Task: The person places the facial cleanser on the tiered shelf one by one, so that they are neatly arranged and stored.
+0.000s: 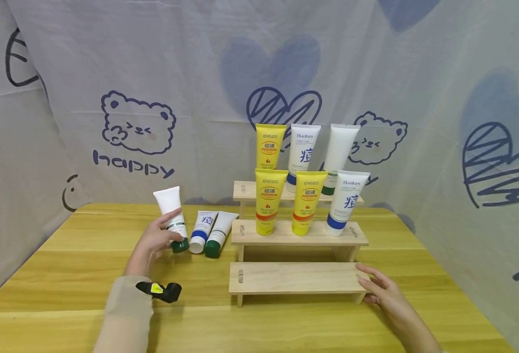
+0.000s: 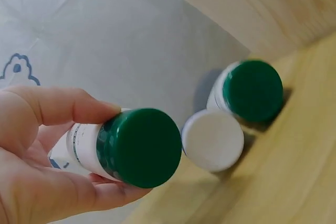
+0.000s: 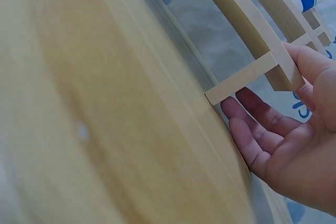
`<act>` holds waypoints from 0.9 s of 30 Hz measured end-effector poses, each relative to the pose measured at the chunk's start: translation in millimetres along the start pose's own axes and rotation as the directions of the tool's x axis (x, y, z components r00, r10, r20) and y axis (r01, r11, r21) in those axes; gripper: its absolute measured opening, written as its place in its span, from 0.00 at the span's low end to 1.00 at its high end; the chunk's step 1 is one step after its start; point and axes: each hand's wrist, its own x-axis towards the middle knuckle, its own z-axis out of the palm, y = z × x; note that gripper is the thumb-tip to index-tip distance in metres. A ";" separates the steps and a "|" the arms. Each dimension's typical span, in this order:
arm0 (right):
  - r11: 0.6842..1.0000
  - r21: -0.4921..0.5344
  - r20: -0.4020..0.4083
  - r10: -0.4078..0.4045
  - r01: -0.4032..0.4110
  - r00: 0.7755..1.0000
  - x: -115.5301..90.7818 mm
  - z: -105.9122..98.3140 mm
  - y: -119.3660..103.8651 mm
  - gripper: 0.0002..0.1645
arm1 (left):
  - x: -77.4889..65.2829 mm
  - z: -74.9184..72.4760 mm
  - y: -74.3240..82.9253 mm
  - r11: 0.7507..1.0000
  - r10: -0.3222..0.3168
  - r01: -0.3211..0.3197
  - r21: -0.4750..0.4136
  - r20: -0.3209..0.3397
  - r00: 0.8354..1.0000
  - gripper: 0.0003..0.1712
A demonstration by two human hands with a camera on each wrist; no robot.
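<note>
My left hand (image 1: 155, 239) grips a white tube with a green cap (image 1: 168, 200), cap end down and slightly tilted. Thumb and fingers lie on opposite sides of it near the cap in the left wrist view. Just right of it a blue-banded white tube (image 1: 204, 223) and another green-capped tube (image 1: 222, 226) lie on the table. My right hand (image 1: 385, 293) holds the right end of the lowest wooden step (image 1: 295, 277). In the right wrist view its thumb touches the board's end, and the other fingers curl beside the support leg (image 3: 241, 80).
On the middle step (image 1: 303, 239) stand two yellow tubes (image 1: 270, 201) and a blue-banded white tube (image 1: 348, 201). The back step (image 1: 247, 189) holds a yellow, a blue-banded and a green-capped tube. A printed cloth (image 1: 206, 73) hangs behind the wooden table (image 1: 189, 314).
</note>
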 end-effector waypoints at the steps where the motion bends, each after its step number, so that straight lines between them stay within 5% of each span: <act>1: 1.000 -0.001 0.000 -0.001 0.001 1.000 0.0 0.0 0.2 0.17 | -1.5 0.1 1.6 1.000 0.001 -0.001 -0.018 0.007 1.000 0.47; 9: 1.000 0.005 0.005 -0.006 0.006 1.000 -0.3 -0.1 -0.1 0.16 | -11.0 3.1 14.8 0.990 0.080 -0.074 -0.121 0.046 0.996 0.48; 18: 1.000 -0.003 0.008 -0.001 0.001 1.000 -0.6 -0.3 -1.1 0.17 | -16.5 9.7 25.0 0.983 0.180 -0.180 -0.024 0.001 0.984 0.45; 27: 1.000 -0.002 0.011 0.000 0.000 1.000 0.3 -0.2 -0.2 0.21 | -22.4 14.2 27.8 0.961 0.278 -0.277 -0.025 0.060 0.959 0.52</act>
